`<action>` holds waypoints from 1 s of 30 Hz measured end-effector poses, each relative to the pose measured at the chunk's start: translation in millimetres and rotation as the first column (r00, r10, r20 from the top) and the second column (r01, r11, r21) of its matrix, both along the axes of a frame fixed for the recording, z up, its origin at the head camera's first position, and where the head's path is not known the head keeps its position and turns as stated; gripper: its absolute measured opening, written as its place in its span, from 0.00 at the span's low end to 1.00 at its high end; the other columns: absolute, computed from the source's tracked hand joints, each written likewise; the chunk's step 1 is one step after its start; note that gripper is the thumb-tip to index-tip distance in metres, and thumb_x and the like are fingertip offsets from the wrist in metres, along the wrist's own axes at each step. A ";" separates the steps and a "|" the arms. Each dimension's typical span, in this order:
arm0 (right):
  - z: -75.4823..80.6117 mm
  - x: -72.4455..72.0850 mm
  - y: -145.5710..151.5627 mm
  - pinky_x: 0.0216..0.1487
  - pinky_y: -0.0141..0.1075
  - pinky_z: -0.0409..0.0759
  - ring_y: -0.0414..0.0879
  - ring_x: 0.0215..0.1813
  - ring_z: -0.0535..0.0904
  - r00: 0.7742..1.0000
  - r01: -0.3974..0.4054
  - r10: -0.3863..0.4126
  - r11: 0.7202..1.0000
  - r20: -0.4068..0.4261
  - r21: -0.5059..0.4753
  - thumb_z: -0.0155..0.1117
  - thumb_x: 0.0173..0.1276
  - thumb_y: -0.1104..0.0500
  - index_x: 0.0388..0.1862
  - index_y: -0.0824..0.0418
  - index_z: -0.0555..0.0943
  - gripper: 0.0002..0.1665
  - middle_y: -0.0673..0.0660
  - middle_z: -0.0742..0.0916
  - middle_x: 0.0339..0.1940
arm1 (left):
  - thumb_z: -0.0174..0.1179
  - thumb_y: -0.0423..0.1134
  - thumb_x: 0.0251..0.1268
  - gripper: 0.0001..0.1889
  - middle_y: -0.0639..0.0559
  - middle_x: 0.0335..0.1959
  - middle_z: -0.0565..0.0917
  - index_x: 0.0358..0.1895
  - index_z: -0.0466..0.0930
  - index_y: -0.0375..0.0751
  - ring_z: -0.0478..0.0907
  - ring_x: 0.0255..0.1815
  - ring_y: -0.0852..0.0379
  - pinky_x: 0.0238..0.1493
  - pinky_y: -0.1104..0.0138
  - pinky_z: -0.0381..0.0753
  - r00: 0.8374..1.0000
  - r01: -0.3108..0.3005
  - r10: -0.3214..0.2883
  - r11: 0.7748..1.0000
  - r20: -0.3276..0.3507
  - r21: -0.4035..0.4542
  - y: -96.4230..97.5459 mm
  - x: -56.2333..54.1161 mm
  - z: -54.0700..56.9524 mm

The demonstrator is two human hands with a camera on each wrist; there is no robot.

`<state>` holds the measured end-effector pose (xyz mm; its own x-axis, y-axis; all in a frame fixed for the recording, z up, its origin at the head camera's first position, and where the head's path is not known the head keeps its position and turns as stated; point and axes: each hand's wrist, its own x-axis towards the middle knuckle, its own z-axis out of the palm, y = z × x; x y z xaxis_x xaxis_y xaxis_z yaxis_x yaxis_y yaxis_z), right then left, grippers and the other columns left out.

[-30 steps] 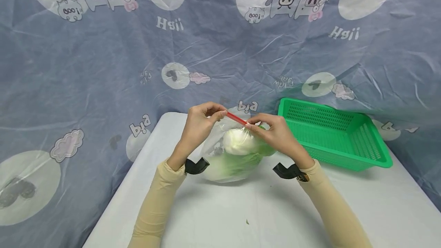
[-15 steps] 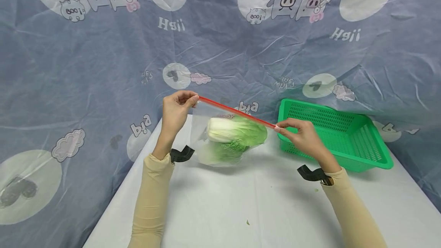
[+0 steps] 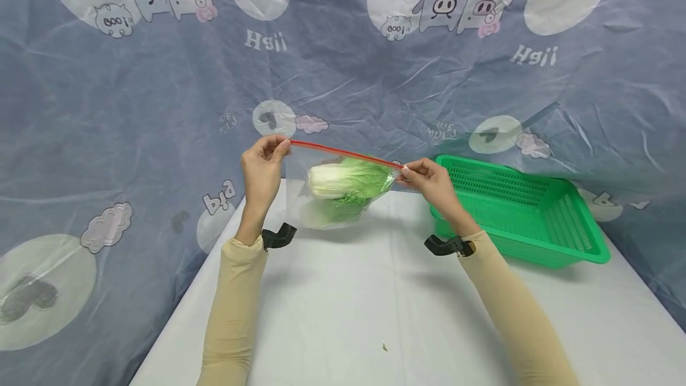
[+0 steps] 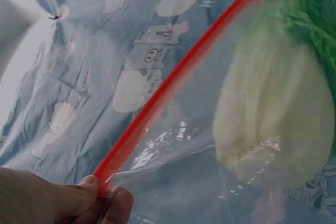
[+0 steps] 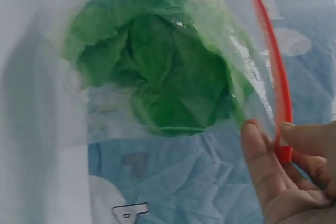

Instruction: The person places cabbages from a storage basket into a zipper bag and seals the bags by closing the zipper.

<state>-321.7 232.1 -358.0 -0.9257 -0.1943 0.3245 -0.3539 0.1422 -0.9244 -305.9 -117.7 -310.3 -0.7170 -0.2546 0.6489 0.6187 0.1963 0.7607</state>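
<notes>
A clear zip bag (image 3: 300, 183) with a red zip strip (image 3: 343, 152) hangs between my two hands at the back of the table. Inside it lie pale-stemmed, green-leaved napa cabbages (image 3: 343, 179); the left wrist view shows one cabbage (image 4: 275, 114) close to the plastic. My left hand (image 3: 261, 168) pinches the upper left corner at the strip's end. At the other end, lower and to the right, my right hand (image 3: 431, 186) pinches the corner between thumb and fingers. The strip runs taut between them, sloping down rightward. Leafy tops (image 5: 168, 61) face the right hand in its wrist view.
A green plastic basket (image 3: 557, 258) with slotted walls stands on the right of the white table (image 3: 343, 314). A small leaf scrap (image 3: 384, 347) lies near the front. A grey-blue printed sheet (image 3: 343, 76) hangs behind the table.
My hands have moved apart, from close together on the strip to its two ends, stretching it straight. In the last half second the bag has risen and the right hand has come up and left.
</notes>
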 end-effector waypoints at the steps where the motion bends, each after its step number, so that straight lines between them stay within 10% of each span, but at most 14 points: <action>1: -2.9 -4.7 -3.2 0.54 0.39 0.81 0.48 0.47 0.85 1.000 0.000 0.000 1.000 0.013 -0.015 0.61 0.70 0.57 0.53 0.70 0.74 0.19 0.59 0.84 0.44 | 0.65 0.39 0.61 0.12 0.37 0.32 0.85 0.39 0.83 0.31 0.83 0.32 0.51 0.39 0.74 0.79 1.000 -0.006 0.006 1.000 0.023 -0.022 -2.7 2.0 1.0; 6: -26.5 -20.5 -9.1 0.55 0.39 0.81 0.45 0.48 0.85 0.997 0.000 0.002 1.000 0.076 -0.018 0.61 0.70 0.56 0.53 0.71 0.73 0.21 0.63 0.83 0.48 | 0.64 0.41 0.64 0.10 0.41 0.34 0.86 0.39 0.83 0.36 0.84 0.37 0.48 0.42 0.66 0.79 0.979 0.064 -0.015 0.970 0.205 -0.233 -14.9 12.1 5.6; 10: -46.4 -24.9 -7.9 0.54 0.38 0.81 0.49 0.49 0.85 0.994 0.025 -0.029 0.999 0.107 0.038 0.58 0.72 0.55 0.51 0.73 0.73 0.21 0.69 0.81 0.50 | 0.62 0.40 0.66 0.07 0.44 0.35 0.86 0.40 0.82 0.39 0.85 0.39 0.48 0.45 0.60 0.78 0.925 0.252 -0.101 0.885 0.366 -0.393 -18.8 18.1 7.3; 13: -57.6 -26.2 -5.9 0.52 0.37 0.82 0.54 0.49 0.85 0.992 0.066 -0.080 0.988 0.095 0.143 0.57 0.73 0.56 0.49 0.71 0.75 0.18 0.69 0.82 0.48 | 0.62 0.37 0.65 0.04 0.46 0.35 0.86 0.38 0.82 0.40 0.84 0.39 0.53 0.47 0.60 0.79 0.857 0.446 -0.218 0.766 0.466 -0.463 -13.3 22.3 5.8; 17: -69.8 -27.7 -2.5 0.51 0.43 0.83 0.57 0.48 0.85 0.989 0.109 -0.136 0.937 0.056 0.333 0.57 0.73 0.57 0.48 0.67 0.77 0.14 0.66 0.84 0.47 | 0.63 0.32 0.62 0.01 0.47 0.33 0.86 0.35 0.82 0.40 0.83 0.36 0.57 0.44 0.62 0.81 0.743 0.661 -0.366 0.534 0.561 -0.527 8.1 28.6 -0.2; 22: -79.4 -32.7 -0.7 0.53 0.50 0.79 0.56 0.51 0.84 0.989 0.108 -0.144 0.881 0.044 0.460 0.56 0.73 0.58 0.50 0.64 0.78 0.12 0.64 0.85 0.49 | 0.62 0.29 0.61 0.03 0.49 0.30 0.85 0.31 0.81 0.40 0.83 0.30 0.56 0.37 0.66 0.82 0.611 0.790 -0.445 0.286 0.655 -0.542 47.5 34.7 -14.0; 26: -78.6 -39.8 -3.6 0.50 0.49 0.79 0.59 0.52 0.82 0.987 0.125 -0.158 0.884 0.037 0.451 0.55 0.73 0.60 0.50 0.65 0.79 0.12 0.65 0.83 0.51 | 0.65 0.31 0.60 0.03 0.48 0.26 0.85 0.30 0.81 0.41 0.82 0.25 0.59 0.30 0.72 0.78 0.595 0.791 -0.441 0.170 0.672 -0.588 78.9 38.4 -27.1; 30: -75.1 -46.9 -6.9 0.48 0.46 0.79 0.58 0.54 0.81 0.983 0.131 -0.176 0.879 0.057 0.458 0.54 0.73 0.60 0.53 0.65 0.78 0.14 0.64 0.83 0.52 | 0.64 0.30 0.58 0.05 0.55 0.17 0.80 0.27 0.81 0.42 0.75 0.19 0.65 0.27 0.76 0.73 0.636 0.739 -0.407 0.078 0.655 -0.669 106.8 43.3 -41.1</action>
